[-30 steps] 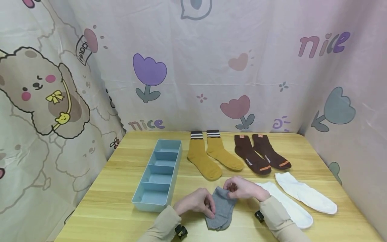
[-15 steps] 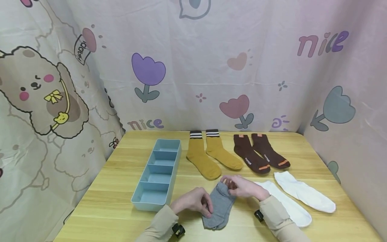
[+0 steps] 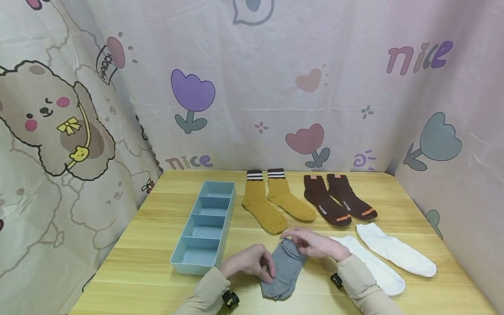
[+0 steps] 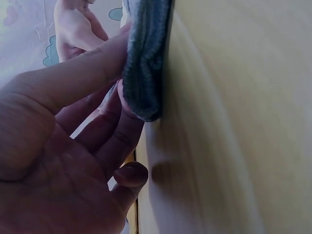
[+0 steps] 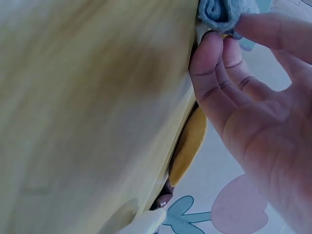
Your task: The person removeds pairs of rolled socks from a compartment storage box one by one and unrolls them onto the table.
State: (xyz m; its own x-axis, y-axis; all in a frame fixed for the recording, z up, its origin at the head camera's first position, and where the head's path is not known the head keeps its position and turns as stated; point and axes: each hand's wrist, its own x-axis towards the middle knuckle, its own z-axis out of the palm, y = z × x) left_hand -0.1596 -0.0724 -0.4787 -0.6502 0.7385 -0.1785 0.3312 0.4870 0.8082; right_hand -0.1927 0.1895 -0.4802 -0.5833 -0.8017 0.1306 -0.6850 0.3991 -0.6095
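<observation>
A stacked pair of gray socks (image 3: 284, 272) lies slantwise on the table between both hands, toes toward the near edge. My left hand (image 3: 252, 261) has thumb and fingers curled at the left side of the pair; in the left wrist view the thumb bears on the layered sock edge (image 4: 146, 73). At the upper end, my right hand (image 3: 315, 243) pinches the cuff, which looks rolled or folded over (image 5: 219, 12) in the right wrist view. Part of the cuff is hidden behind the right fingers.
Left of the hands stands a pale blue box (image 3: 225, 245) with several compartments. Mustard socks (image 3: 261, 205) and brown socks (image 3: 323, 201) lie at the back. White socks (image 3: 397, 253) lie to the right, one partly under the right forearm. A printed curtain (image 3: 244, 87) hangs behind the table.
The gray socks and the left hand have shifted slightly left. The cuff has become more folded over, and the right hand has moved slightly left along it.
</observation>
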